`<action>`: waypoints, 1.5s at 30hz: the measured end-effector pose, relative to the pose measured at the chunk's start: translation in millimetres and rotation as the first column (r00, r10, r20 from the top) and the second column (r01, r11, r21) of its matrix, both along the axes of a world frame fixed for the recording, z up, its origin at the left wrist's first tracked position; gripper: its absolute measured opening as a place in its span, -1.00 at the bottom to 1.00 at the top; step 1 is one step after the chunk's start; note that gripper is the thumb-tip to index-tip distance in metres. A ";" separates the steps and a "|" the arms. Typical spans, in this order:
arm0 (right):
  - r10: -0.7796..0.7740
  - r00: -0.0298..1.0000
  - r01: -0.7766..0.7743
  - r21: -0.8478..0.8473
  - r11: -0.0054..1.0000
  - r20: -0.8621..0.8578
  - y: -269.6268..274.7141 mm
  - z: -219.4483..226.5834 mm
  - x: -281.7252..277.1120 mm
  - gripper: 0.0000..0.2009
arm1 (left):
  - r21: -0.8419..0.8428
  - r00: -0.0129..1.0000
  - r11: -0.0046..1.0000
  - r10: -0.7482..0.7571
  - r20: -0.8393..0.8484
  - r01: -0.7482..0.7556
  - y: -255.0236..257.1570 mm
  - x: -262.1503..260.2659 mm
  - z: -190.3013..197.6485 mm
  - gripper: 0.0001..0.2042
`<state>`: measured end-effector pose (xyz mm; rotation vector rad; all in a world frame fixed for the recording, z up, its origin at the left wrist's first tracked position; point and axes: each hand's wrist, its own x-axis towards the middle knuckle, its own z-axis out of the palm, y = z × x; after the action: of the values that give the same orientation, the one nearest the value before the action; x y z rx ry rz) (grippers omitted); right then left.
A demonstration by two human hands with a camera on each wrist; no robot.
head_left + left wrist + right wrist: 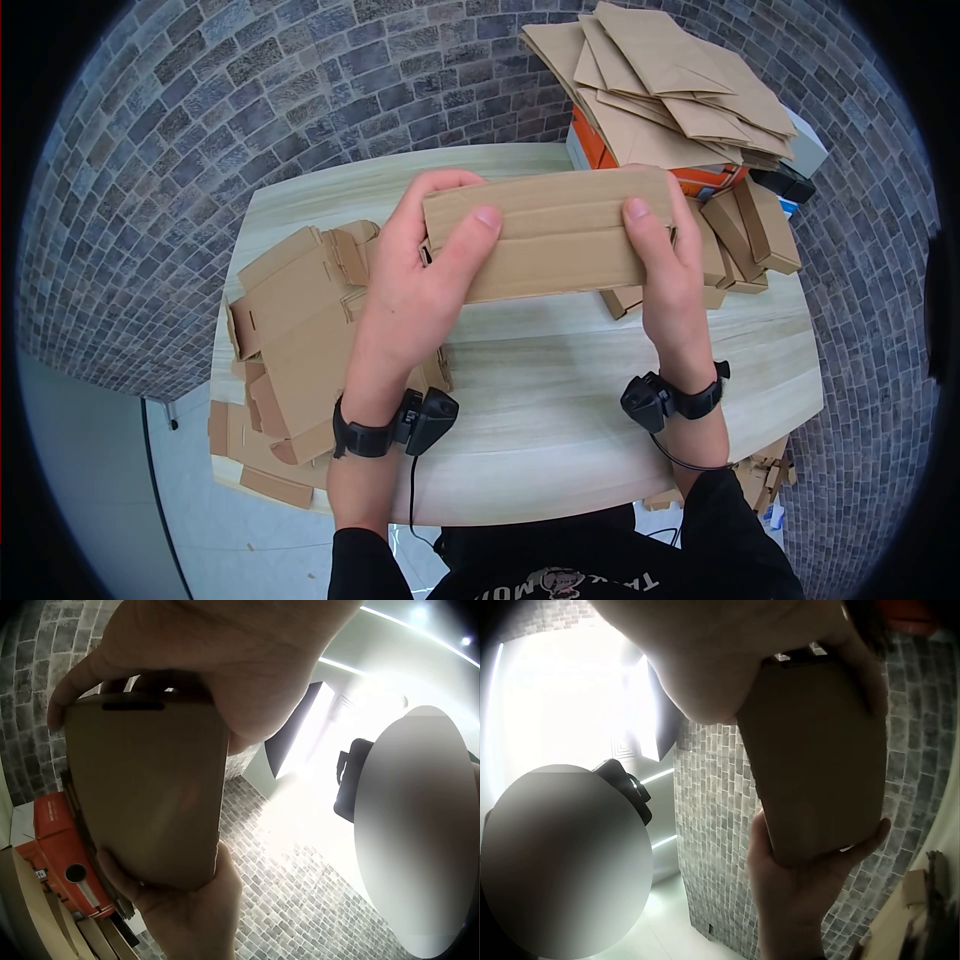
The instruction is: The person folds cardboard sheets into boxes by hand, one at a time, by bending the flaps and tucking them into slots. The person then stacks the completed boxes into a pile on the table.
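Note:
A long, narrow brown cardboard box (555, 255) is held up over the table, with a crease or seam running along the face turned to me. My left hand (425, 265) grips its left end, the thumb lying across that face. At the opposite end my right hand (668, 255) holds it the same way; the fingers of both hands are largely hidden behind it. From the left wrist view, the box (150, 795) shows a dark slot near its upper edge. The right wrist view has the box (817, 765) in shade between both hands.
Flattened cardboard blanks (300, 350) lie piled on the table's left. Several small folded boxes (755, 235) sit at the right. Behind them, brown paper-like sheets or bags (680, 90) are stacked on an orange box (590, 140). A brick-patterned wall (400, 80) borders the light table (560, 400).

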<state>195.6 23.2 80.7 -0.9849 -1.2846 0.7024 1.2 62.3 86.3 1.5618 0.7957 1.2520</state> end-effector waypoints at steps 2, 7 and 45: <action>-0.005 1.000 0.005 0.008 1.000 0.019 -0.1 0.7 -0.6 -0.71 | -0.004 1.000 1.000 0.000 -0.006 0.000 1.1 -0.5 -1.4 -0.70; -0.003 1.000 0.003 -0.009 1.000 0.008 0.1 -0.6 -1.3 -0.71 | 0.025 1.000 1.000 0.013 -0.017 -0.012 3.6 -0.2 -3.9 -0.69; -0.024 0.999 0.024 0.005 1.000 0.024 2.4 -1.5 1.8 -0.69 | -0.004 1.000 1.000 0.012 -0.016 -0.012 3.0 3.1 -5.7 -0.70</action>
<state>197.3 25.7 79.2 -1.0057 -1.2930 0.6709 4.4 65.3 80.6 1.5676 0.8183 1.2469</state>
